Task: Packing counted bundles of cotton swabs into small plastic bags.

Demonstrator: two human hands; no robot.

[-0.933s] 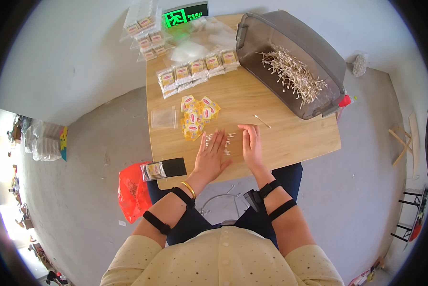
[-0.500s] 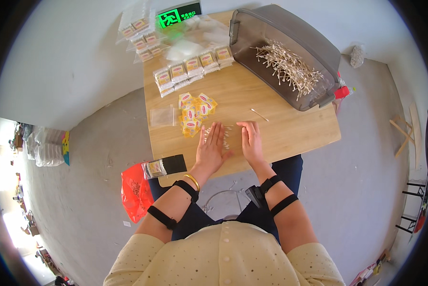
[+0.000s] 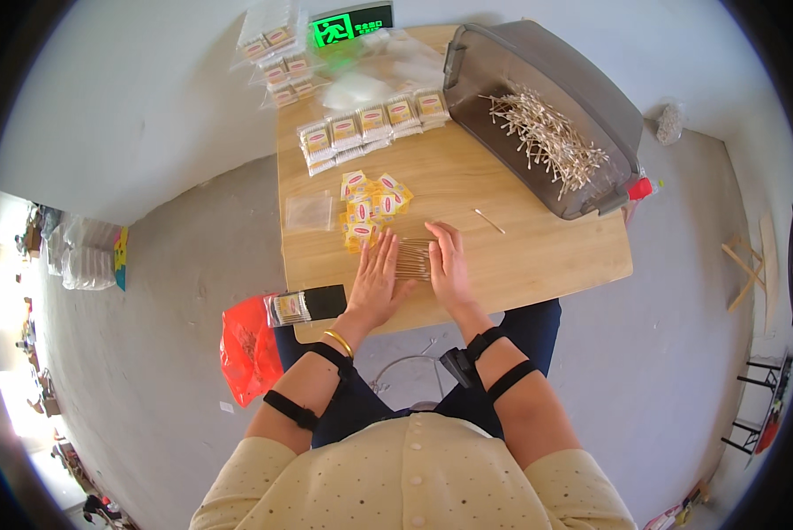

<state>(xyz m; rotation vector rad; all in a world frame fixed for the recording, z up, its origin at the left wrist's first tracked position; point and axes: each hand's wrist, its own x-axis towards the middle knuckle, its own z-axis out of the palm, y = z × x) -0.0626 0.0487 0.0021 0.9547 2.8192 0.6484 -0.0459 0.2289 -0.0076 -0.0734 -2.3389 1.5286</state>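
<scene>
Seen from above, over a wooden tabletop (image 3: 538,256) with a seated person's forearms coming in from the lower edge. Left hand (image 3: 379,278) laid flat and open, fingers straight and close together, palm edge against the left side of a small row of thin wooden sticks (image 3: 412,259); right hand (image 3: 450,265) likewise flat and open against the right side. Nothing gripped by either; both hands simply bracket the sticks from both sides, apparently to square them into an even bundle lying on the tabletop near its front edge. Just behind the left hand, a loose heap of small yellow-and-red labels (image 3: 370,205), kept within easy reach, and beside that a small clear bag (image 3: 308,212) lying flat. One stray stick (image 3: 489,221) alone to the right, apart from the bundle. Farther back, a row of filled packets (image 3: 370,128) lined up side by side, with more clear packets (image 3: 277,53) beyond. At the far right corner, a large grey plastic bin (image 3: 547,97) tilted toward the person, holding a loose pile of the same sticks. A dark flat box (image 3: 308,305) at the near left edge, and a red plastic bag (image 3: 245,349) on the floor below. Compared with the view half a second earlier: hands slightly closer around the sticks, everything else on the tabletop unchanged in position.
</scene>
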